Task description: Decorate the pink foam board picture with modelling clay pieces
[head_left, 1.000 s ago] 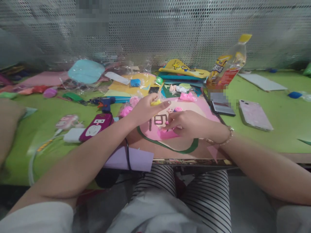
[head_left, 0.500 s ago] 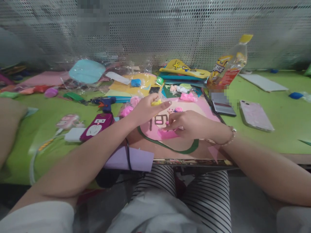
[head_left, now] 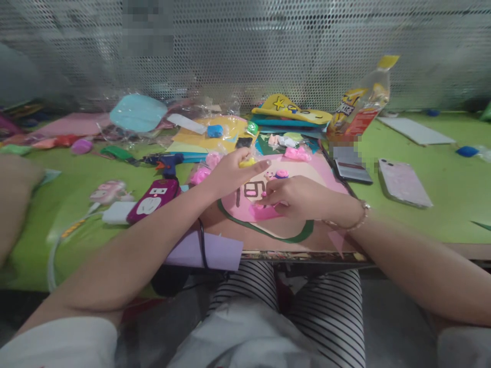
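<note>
My left hand point(head_left: 240, 171) is curled around a lump of yellow clay point(head_left: 247, 162), its thumb pointing right. My right hand point(head_left: 293, 197) bends its fingers down onto the pink clay point(head_left: 261, 212) on a rounded paper picture point(head_left: 287, 227) with a green edge. Whatever the right fingertips pinch, if anything, is hidden behind the hand. Brown clay lines forming a square point(head_left: 255, 190) show between the two hands. Just above the right hand sits a pink and purple clay swirl point(head_left: 282, 174).
Pink clay in wrap point(head_left: 297, 153) lies behind the picture. A glue gun point(head_left: 169, 162), a magenta device point(head_left: 153, 200) and purple paper point(head_left: 224, 251) lie left. Right are a bottle point(head_left: 360, 105), a dark phone point(head_left: 351, 164) and a pink-cased phone point(head_left: 404, 182). Another person's arm point(head_left: 17, 194) rests far left.
Almost nothing differs. My right hand has shifted very slightly over the pink clay, while my left hand stays in place with the yellow clay.
</note>
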Tool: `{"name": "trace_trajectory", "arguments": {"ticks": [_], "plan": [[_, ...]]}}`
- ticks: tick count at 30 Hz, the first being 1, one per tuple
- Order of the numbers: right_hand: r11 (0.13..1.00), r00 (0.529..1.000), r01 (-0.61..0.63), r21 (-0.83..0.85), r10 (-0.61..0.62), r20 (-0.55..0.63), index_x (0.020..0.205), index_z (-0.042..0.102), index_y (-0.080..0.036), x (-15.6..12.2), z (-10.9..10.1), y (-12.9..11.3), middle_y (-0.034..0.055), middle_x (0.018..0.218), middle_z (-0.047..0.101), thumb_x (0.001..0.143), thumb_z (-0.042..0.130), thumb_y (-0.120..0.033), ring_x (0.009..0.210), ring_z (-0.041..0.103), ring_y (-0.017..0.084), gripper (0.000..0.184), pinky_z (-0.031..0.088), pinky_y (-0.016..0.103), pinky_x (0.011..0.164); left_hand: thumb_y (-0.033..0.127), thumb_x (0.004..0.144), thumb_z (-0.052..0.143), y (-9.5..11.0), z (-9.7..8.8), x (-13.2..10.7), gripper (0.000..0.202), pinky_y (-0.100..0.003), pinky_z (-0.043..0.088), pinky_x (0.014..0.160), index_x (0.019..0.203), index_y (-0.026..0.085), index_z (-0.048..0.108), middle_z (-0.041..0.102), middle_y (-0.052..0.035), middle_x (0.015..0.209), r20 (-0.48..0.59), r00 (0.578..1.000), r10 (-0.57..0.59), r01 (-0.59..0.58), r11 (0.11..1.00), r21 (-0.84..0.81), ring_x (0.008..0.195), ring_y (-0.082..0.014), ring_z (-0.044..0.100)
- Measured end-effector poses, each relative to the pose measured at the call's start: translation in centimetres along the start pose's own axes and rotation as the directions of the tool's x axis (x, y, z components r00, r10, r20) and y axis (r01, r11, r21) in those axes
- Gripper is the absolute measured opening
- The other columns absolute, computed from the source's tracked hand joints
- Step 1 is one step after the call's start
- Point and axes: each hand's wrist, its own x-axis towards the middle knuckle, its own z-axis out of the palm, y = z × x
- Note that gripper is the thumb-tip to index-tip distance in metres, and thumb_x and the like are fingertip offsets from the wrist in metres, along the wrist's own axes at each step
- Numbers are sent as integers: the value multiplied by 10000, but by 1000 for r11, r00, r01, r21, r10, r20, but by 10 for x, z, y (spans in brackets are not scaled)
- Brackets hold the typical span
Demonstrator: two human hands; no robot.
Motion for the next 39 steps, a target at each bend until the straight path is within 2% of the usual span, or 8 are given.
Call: {"name": "trace_trajectory", "arguments": {"ticks": [11,14,19,23,28,31,35,39], "plan": [[999,1000,-8,38,9,-28,986,711,-224,1,1,0,41,898,646,741,469,-46,747,550,136,387,380,250,641,623,776,482,-2,0,1,438,-282,337,616,714,194,421,445,4,721,-17,1000,11,-11,1000,23,688,-138,443],[994,971,-105,13,106,-214,994,694,-195,2,3,3,70,936,614,776,472,-76,784,553,162,333,397,266,645,616,777,479,-1,0,1,433,-295,378,691,785,183,484,530,-23,813,-2,1000,-5,5,1000,7,781,-163,502],[972,834,-233,-20,189,-518,1190,553,-165,0,-1,13,113,1030,537,840,483,-152,820,530,190,357,444,322,693,578,780,512,-2,1,-1,444,-324,416,818,971,181,559,602,-61,1028,12,1000,-4,5,997,-72,959,-203,545],[986,855,-155,-56,106,-507,1247,514,-230,-1,-3,17,106,1117,494,868,522,-266,920,525,213,381,453,331,713,629,749,524,-7,1,-1,472,-295,455,694,905,188,588,620,-43,881,209,977,32,12,978,-207,815,-182,581],[992,860,-10,122,71,-505,1047,598,-202,2,-4,17,72,990,561,868,548,-308,897,530,176,215,447,295,723,717,682,526,-5,-1,-6,548,-250,393,526,733,172,560,542,-11,660,425,902,72,107,917,-384,586,-124,495],[961,874,-17,274,148,-463,966,583,-181,3,-5,15,49,926,574,842,584,-331,743,512,127,194,417,250,618,731,669,521,-1,-4,-10,561,-245,375,477,659,170,550,543,-17,630,488,865,116,145,873,-465,535,-112,467],[944,895,36,328,116,-431,895,574,-172,4,-4,13,47,912,572,843,582,-345,724,488,116,180,399,238,610,761,678,467,0,-6,-13,610,-258,399,472,678,164,596,617,-60,691,543,827,145,175,851,-495,508,-110,483],[921,879,42,386,149,-452,848,561,-180,5,-3,13,38,889,560,855,559,-305,701,481,110,126,404,224,573,795,700,377,3,-2,-13,667,-261,419,475,701,169,607,646,-93,696,498,860,112,173,854,-491,602,-162,589]]}}
